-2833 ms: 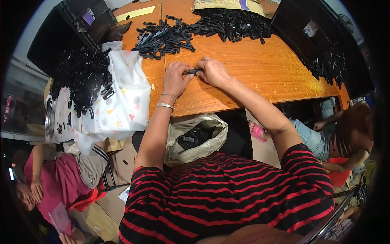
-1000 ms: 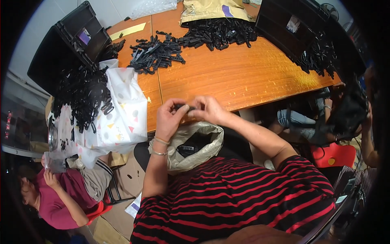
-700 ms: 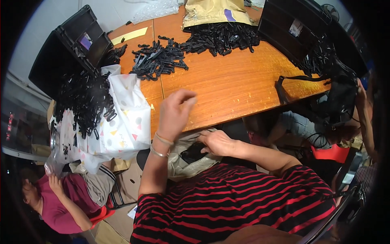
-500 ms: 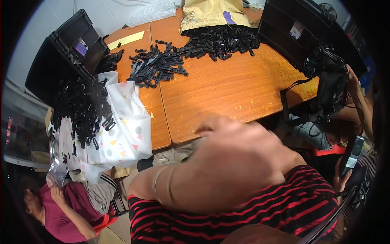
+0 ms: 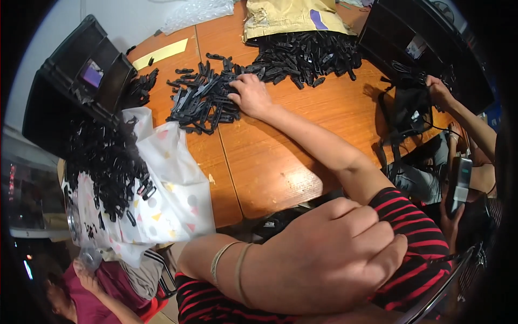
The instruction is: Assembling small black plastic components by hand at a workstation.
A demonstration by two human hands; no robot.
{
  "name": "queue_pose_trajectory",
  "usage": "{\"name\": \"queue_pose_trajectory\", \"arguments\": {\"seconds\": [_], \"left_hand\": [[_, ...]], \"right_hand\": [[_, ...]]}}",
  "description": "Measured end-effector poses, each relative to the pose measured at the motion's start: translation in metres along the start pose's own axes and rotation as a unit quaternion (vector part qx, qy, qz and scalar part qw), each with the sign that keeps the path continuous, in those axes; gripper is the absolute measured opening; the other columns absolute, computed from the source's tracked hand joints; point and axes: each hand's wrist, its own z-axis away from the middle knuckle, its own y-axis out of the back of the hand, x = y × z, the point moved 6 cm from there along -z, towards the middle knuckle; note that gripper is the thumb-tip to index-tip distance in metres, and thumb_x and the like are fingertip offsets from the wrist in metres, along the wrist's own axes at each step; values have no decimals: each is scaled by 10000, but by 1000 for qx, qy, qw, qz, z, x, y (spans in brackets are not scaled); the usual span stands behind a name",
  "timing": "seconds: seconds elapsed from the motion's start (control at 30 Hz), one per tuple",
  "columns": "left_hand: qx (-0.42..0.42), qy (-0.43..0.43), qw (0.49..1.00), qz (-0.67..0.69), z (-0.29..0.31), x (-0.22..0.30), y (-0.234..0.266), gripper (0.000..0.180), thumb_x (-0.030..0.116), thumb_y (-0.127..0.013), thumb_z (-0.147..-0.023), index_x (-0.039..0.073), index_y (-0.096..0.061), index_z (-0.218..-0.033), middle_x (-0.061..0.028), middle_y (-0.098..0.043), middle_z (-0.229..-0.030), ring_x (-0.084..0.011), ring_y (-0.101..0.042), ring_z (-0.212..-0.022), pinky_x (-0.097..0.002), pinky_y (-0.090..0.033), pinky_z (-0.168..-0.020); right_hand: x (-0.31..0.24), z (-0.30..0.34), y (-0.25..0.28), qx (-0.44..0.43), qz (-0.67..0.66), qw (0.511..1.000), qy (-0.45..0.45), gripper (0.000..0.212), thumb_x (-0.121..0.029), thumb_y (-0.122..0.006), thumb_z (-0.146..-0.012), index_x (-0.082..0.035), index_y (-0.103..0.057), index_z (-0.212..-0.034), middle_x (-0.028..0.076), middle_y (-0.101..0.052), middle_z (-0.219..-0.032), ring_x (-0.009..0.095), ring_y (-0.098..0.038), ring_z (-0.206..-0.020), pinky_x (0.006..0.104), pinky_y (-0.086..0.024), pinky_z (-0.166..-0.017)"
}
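Note:
My right hand point(image 5: 249, 95) reaches far across the wooden table point(image 5: 270, 162) and lies on the edge of a loose pile of small black plastic parts point(image 5: 202, 102), fingers apart and touching the pieces. My left hand point(image 5: 334, 256) hangs very close to the camera at the bottom, back toward me, fingers curled under; its palm is hidden. Two thin bands circle that wrist point(image 5: 226, 264). I wear a red and black striped shirt point(image 5: 410, 216).
A second, larger pile of black parts point(image 5: 307, 54) lies below a brown paper bag point(image 5: 291, 16). Black crates stand at left point(image 5: 81, 92) and right point(image 5: 426, 38). A white patterned plastic bag point(image 5: 172, 200) holds more parts. Another person's hand point(image 5: 440, 92) works at right; someone sits lower left point(image 5: 81, 286).
Both hands were together at the table's near edge on a small part. They separated; my right hand dipped to my lap, then stretched to the far pile, while the left rose toward the camera.

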Motion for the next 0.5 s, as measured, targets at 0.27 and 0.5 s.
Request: {"name": "queue_pose_trajectory", "arguments": {"seconds": [0.27, 0.5], "left_hand": [[44, 91, 982, 157, 1, -17, 59, 255, 217, -642, -837, 20, -667, -997, -5, -598, -738, -161, -605, -718, -273, -432, -631], [52, -138, 977, 154, 2, 1, 41, 257, 176, -552, -788, 2, -606, -970, -56, -516, -805, -175, -520, -709, -283, -429, -629]], "right_hand": [[-16, 44, 8, -43, -29, 998, 31, 192, -231, -662, -808, -55, -676, -882, 122, -540, -1101, 323, -497, -1038, 442, -432, -862], [22, -13, 32, 29, 62, 998, 15, 222, -291, -625, -836, -75, -672, -843, 110, -584, -970, 297, -533, -967, 426, -449, -776]]}}
